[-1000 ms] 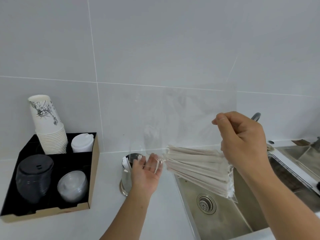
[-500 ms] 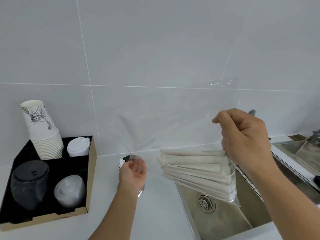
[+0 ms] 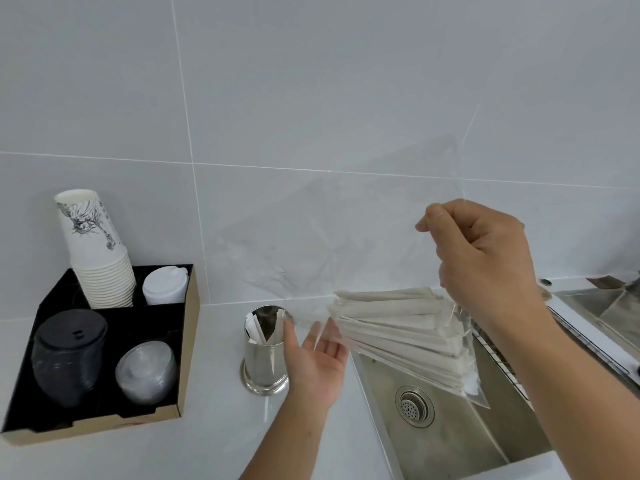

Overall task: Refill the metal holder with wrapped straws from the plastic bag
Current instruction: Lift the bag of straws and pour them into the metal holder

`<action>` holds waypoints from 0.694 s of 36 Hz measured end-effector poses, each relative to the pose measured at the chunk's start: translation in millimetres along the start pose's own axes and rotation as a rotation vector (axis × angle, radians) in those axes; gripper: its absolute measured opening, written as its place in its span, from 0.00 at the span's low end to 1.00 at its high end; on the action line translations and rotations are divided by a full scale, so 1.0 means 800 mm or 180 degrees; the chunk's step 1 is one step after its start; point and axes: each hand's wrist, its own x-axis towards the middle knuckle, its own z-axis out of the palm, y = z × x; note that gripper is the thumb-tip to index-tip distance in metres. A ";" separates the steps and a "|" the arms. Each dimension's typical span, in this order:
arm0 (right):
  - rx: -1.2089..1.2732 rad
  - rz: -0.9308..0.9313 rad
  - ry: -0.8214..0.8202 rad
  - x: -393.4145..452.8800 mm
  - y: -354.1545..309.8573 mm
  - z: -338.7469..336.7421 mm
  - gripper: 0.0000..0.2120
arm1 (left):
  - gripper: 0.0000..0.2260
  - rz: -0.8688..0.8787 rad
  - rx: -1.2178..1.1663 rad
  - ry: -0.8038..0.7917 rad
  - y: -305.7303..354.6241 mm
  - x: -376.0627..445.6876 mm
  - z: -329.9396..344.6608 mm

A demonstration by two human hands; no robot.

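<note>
Polished steel, the metal holder [image 3: 265,355] stands upright on the white counter [image 3: 207,445], just left of the sink's [image 3: 450,438] near corner. Inside it lean a few wrapped straws [image 3: 258,329], well short of filling it. Just beside its right wall is the left hand [image 3: 313,362], palm up, fingers spread apart and gripping nothing; the fingertips reach under the loose clear edge of the plastic bag [image 3: 346,244], and whether they touch the film cannot be told.

The bag hangs in the air above the counter and the sink, tilted so that its mouth side spreads toward the holder. A thick bundle of paper-wrapped straws [image 3: 398,327] lies in its lower part, fanned out, the ends pointing left toward the open palm, the other ends packed into the bag's low right corner over the sink. The right hand [image 3: 485,265] holds the bag up from the right, its fingers curled together and pinched on the film near the upper edge.

Far left on the counter sits a cardboard tray [image 3: 187,341] with a black insert, holding a stack of paper cups [image 3: 97,251], white lids [image 3: 164,285], black lids [image 3: 69,355] and clear lids [image 3: 147,372]. Grey tiled wall [image 3: 311,81] rises behind everything.
</note>
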 end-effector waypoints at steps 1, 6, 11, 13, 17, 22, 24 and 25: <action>-0.0029 0.0006 -0.0023 0.001 0.001 0.002 0.15 | 0.31 -0.0031 0.0007 0.0019 -0.005 -0.002 0.000; -0.0099 0.0073 -0.0152 0.007 0.006 0.013 0.14 | 0.32 -0.0110 -0.0041 -0.0080 -0.016 -0.012 0.007; -0.0066 0.0198 -0.0251 0.013 0.012 0.022 0.15 | 0.42 -0.0094 0.0240 -0.0579 -0.020 -0.017 0.008; -0.0080 0.0213 -0.0283 0.015 0.013 0.027 0.15 | 0.38 -0.0060 0.0233 -0.0620 -0.021 -0.016 0.006; -0.0118 0.0199 -0.0338 0.020 0.012 0.036 0.14 | 0.35 0.0034 0.0197 -0.0576 -0.020 -0.017 0.007; -0.0209 0.0167 -0.0411 0.028 0.016 0.050 0.14 | 0.30 0.0074 0.0035 -0.0452 -0.012 -0.019 0.007; -0.0269 0.0140 -0.0432 0.029 0.019 0.055 0.14 | 0.33 0.0042 0.0040 -0.0380 -0.009 -0.016 0.004; -0.0286 0.0136 -0.0440 0.030 0.021 0.057 0.14 | 0.34 0.0026 0.0017 -0.0359 -0.007 -0.014 0.003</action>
